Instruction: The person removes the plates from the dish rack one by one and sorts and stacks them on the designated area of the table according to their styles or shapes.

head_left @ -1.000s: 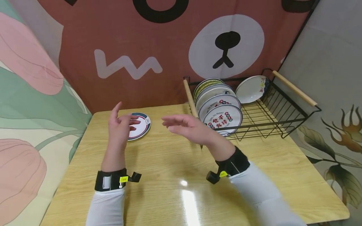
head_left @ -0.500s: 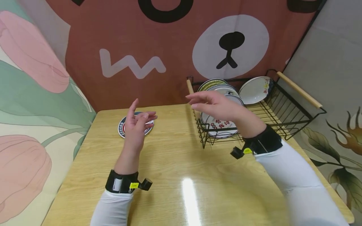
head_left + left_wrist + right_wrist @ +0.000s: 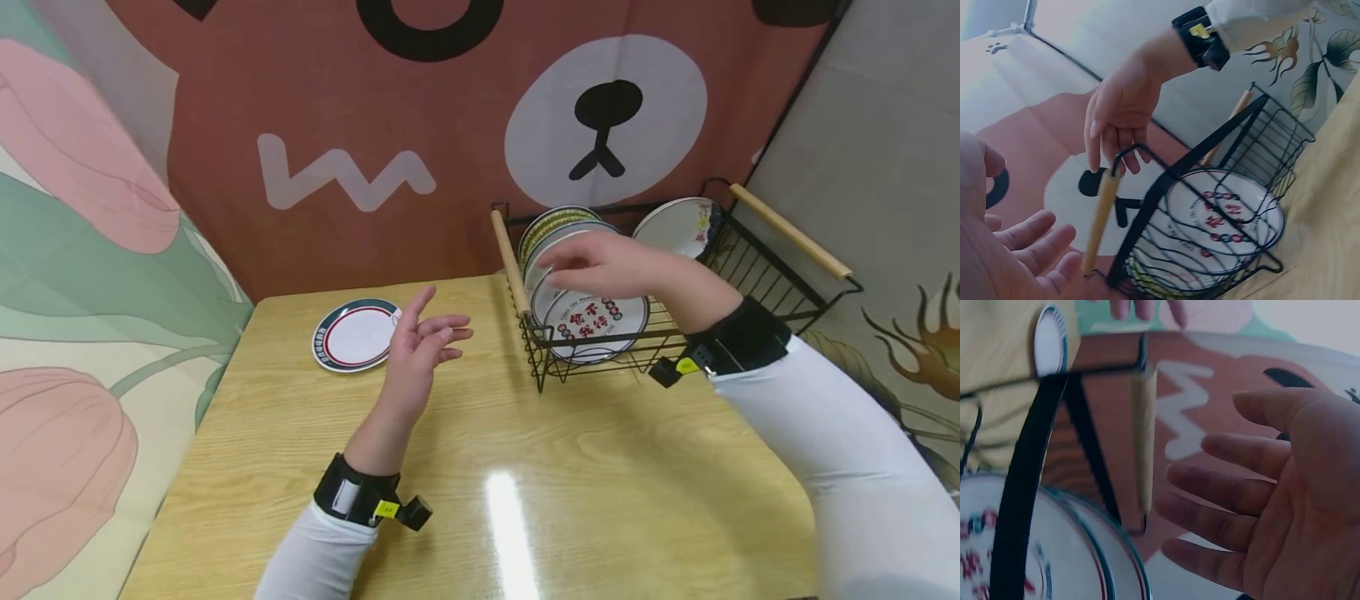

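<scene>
My right hand point(image 3: 611, 265) hovers over the left part of a black wire dish rack point(image 3: 678, 335), fingers loosely extended and holding nothing. Below it, several round plates stand on edge; the front plate point(image 3: 600, 321) carries red characters. The right wrist view shows the relaxed right fingers point(image 3: 1210, 515) beside the rack's wooden handle point(image 3: 1143, 440). My left hand point(image 3: 422, 354) is over the table with fingers spread and nothing in them. Just left of it, a white plate point(image 3: 356, 336) with a blue rim and red ring lies flat.
A white bowl point(image 3: 675, 229) with a floral edge leans at the back right of the rack. A second wooden handle point(image 3: 791, 231) tops the rack's right end. The wooden table point(image 3: 247, 450) meets a bear-printed backdrop point(image 3: 337, 242) behind.
My right hand has moved right, from over the table to above the racked plates. My left hand has shifted right, uncovering most of the flat plate.
</scene>
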### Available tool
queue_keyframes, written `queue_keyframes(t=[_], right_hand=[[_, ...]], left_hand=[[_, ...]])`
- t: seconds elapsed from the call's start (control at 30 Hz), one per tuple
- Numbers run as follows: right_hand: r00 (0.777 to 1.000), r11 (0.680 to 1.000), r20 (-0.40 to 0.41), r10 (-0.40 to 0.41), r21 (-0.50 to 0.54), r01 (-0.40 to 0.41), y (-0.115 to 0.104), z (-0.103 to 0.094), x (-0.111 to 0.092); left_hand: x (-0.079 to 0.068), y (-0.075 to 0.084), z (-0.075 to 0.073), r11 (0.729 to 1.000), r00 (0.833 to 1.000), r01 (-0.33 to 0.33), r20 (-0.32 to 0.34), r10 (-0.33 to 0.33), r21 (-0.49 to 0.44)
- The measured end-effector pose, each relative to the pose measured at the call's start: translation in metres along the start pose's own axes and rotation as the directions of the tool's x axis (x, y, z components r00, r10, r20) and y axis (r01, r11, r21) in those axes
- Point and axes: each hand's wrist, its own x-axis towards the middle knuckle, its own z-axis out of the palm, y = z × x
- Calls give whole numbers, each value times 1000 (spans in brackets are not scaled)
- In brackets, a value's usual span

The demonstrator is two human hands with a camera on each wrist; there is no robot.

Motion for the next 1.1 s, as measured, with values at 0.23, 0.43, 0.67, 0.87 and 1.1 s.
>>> queue_keyframes(t=[0.23,0.43,0.67,0.87,1.1], right_hand=[[990,985,64,128,-124,-120,21,-6,-6],[971,968,108,212,-161,-193,36,-4,-9],[965,964,110,239,-149,-222,49,2,-13],[963,966,123,240,-133,-223,57,9,-13],[976,971,19,216,-107,-213,63,6,-13]], left_hand=[[3,-9,10,997,997,67,45,-65,-33],[2,-18,21,990,988,129,95,-124,-50],[2,-29,27,984,979,171,122,-164,-56],[0,-32,27,984,978,175,124,-169,-44],[-1,-40,27,981,973,190,139,-185,-26]])
